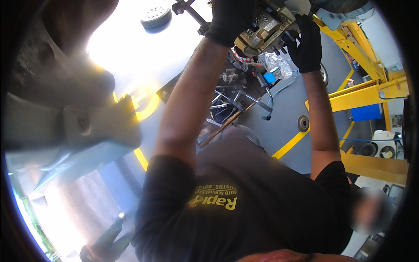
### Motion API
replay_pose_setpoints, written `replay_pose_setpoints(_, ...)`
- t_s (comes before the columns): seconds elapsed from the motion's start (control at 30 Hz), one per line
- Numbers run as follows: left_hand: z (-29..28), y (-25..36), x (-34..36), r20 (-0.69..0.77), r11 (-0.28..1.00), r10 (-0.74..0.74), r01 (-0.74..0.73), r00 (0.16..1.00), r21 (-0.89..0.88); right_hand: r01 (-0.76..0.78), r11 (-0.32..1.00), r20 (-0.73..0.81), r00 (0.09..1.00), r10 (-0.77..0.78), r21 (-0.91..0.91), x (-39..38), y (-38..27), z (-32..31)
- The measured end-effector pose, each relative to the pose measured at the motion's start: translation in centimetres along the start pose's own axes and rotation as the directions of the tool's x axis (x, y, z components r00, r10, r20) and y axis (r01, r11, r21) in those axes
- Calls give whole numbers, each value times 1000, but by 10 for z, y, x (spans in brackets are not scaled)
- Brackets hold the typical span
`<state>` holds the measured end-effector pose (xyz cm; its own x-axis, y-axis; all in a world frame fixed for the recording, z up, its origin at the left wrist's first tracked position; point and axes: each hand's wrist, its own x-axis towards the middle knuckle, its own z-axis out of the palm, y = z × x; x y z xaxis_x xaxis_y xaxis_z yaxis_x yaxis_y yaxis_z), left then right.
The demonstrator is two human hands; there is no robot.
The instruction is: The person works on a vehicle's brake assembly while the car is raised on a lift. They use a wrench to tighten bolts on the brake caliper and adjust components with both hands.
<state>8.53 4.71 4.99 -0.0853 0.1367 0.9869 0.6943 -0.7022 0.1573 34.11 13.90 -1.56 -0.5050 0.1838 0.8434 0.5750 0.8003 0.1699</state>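
Observation:
A brass-coloured brake caliper [266,31] is at the top of the view, raised above the floor, with bolts or pins sticking out of its lower side. My right hand [307,46], in a black glove, has its fingers and thumb bent around the caliper's right end. Against the caliper's left side is my left hand [231,22], also black-gloved; its fingers are hidden behind the back of the hand and the top edge. Left of that hand juts a dark metal bar [192,14] with knobbed ends. A pale rounded metal part [299,6] shows behind the caliper.
Below lie wrenches and other tools [229,102], a power tool [260,79] and a clear plastic bag [279,64]. A brake disc [303,123] and a wheel [156,18] rest on the floor. Yellow lift arms [353,94] stand right. Another person's gloved hand [109,241] is lower left.

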Motion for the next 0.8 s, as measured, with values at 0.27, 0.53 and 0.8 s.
replay_pose_setpoints(0.27,-2,33,11,276,503,-582,605,765,-618,-613,615,285,784,552,495,-18,-3,18)
replay_pose_setpoints(0.53,-69,39,-30,384,855,-197,-33,902,517,-861,-102,612,266,745,499,-28,-35,-17)
replay_pose_setpoints(0.8,-140,103,-171,246,695,-715,706,655,141,171,984,192,968,-159,-51,10,-31,-49)
